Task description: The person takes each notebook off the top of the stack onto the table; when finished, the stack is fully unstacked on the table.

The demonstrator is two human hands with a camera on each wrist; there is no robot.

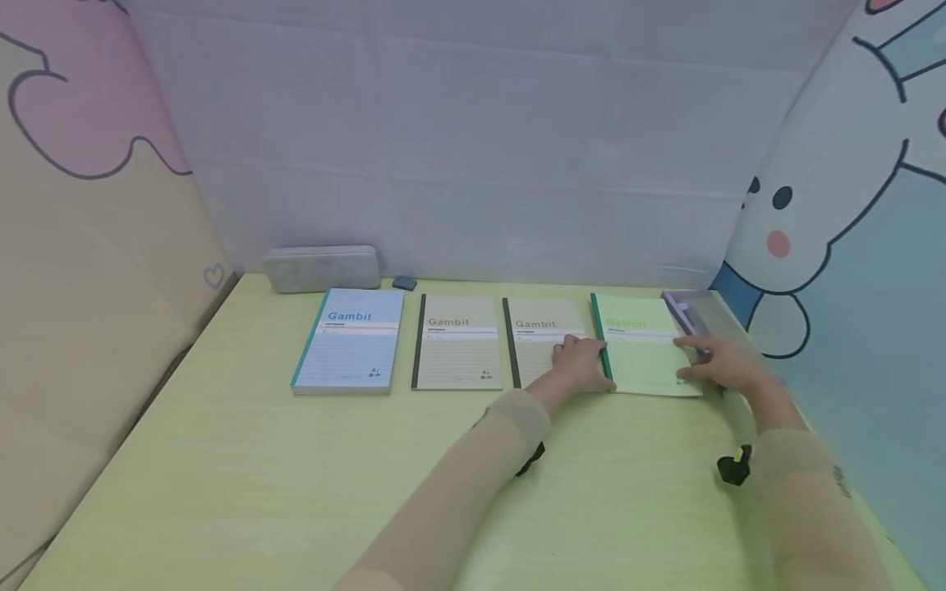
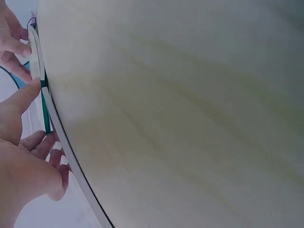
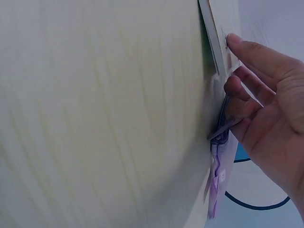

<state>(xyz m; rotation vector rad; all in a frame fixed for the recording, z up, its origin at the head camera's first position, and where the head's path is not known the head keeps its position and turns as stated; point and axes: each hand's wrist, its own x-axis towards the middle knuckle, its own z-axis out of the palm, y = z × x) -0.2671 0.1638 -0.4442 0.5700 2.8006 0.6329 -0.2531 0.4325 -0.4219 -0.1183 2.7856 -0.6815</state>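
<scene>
A green notebook (image 1: 641, 361) lies at the right end of a row, its dark green spine facing left. My left hand (image 1: 581, 364) holds it along that spine, thumb at the near corner and fingers farther up, while the wrist hovers over a beige notebook (image 1: 543, 316). At the opposite edge, my right hand (image 1: 727, 364) grips the green notebook, thumb at the cover's edge and other fingers curled beside it. In the right wrist view, a purple-trimmed zip pouch (image 3: 216, 178) sits close below these fingers; the notebook and hand partly cover it in the head view.
Farther left are another beige notebook (image 1: 456, 345) and a thick blue notebook (image 1: 347, 341). Behind them stand a grey pencil case (image 1: 321, 269) and a small dark blue block (image 1: 404, 283). Walls border the yellowish table (image 1: 296, 492) at the back and both sides.
</scene>
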